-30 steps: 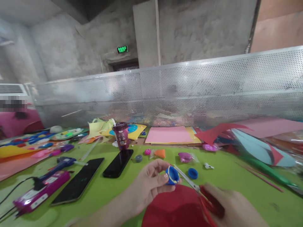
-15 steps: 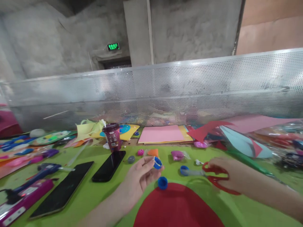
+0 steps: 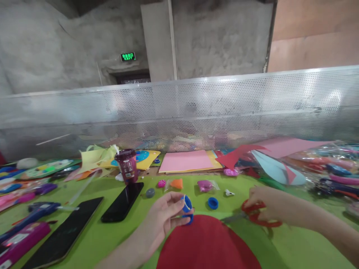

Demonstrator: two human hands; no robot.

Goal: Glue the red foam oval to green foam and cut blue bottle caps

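Note:
Between thumb and fingers, my left hand [image 3: 165,213] pinches a blue bottle cap [image 3: 186,203] with a pale strip along its rim. A second blue cap [image 3: 190,218] shows just below it by my fingers, at the top edge of a red round paper [image 3: 209,243]; whether my fingers touch it I cannot tell. My right hand [image 3: 266,205] is closed on the handles of red scissors [image 3: 254,213], whose blades point left over the paper's right edge. Beyond the blades, another blue cap [image 3: 213,203] lies on the green tabletop.
Two dark phones [image 3: 123,203], a glue gun [image 3: 36,215] and a magenta power strip [image 3: 26,243] lie left. A purple cup [image 3: 127,166] stands behind them. Clay packets [image 3: 206,185], a white earbud [image 3: 229,192] and coloured paper [image 3: 186,161] lie ahead, before a perforated metal barrier [image 3: 185,116].
The scissors have moved away from the loose blue cap and nearer to me, their blades now low over the red paper. My left hand has come down beside the cap at the paper's edge.

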